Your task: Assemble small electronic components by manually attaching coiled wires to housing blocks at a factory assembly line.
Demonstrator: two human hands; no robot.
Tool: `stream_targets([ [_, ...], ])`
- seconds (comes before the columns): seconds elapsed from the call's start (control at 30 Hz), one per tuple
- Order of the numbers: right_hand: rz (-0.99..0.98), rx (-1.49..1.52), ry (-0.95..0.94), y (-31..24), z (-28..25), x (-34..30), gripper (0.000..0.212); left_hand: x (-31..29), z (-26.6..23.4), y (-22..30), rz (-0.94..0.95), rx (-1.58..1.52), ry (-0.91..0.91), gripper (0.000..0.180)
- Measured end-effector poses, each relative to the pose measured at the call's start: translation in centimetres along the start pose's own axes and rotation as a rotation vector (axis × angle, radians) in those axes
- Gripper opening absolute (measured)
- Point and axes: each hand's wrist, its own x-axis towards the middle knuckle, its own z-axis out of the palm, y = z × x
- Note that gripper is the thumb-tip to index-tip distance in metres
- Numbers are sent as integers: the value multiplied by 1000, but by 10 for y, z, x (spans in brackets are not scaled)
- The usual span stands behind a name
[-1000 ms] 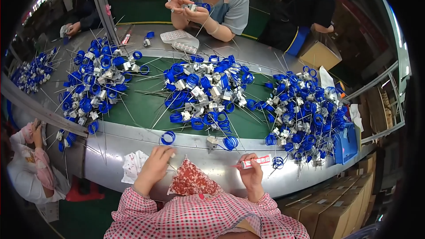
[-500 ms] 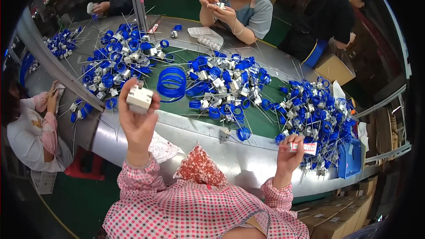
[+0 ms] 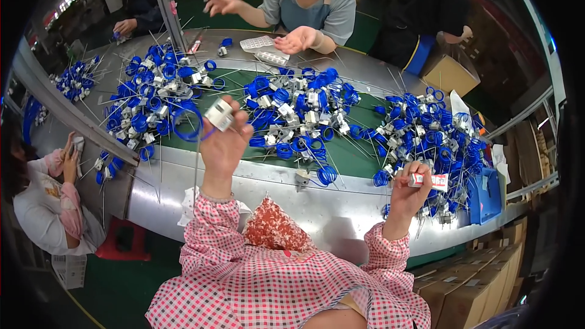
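1. White block (image 3: 220,115) pinched in left hand (image 3: 223,149), raised above bench (image 3: 268,184); thumb contact unclear.
2. Blue coil (image 3: 175,124) and metal lead (image 3: 195,173) beside it: I'd grip the block only, avoids bending either.
3. Right hand (image 3: 407,195): fingers curled, pinching red-and-white tube (image 3: 435,181). Nozzle hidden; light pressure advisable.
4. Beyond: coil piles (image 3: 298,109) on green belt (image 3: 359,164).

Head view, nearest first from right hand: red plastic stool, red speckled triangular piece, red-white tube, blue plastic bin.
1. Red-white tube: in the right hand.
2. Blue plastic bin: to its right.
3. Red speckled triangular piece: left, lower.
4. Red plastic stool: far left.
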Motion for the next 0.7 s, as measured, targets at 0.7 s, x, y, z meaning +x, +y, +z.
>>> stream_targets([
  [0.7, -775, 73, -255, 14, 161, -31, 21, -13, 105, -114, -455, 518, 97, 69],
])
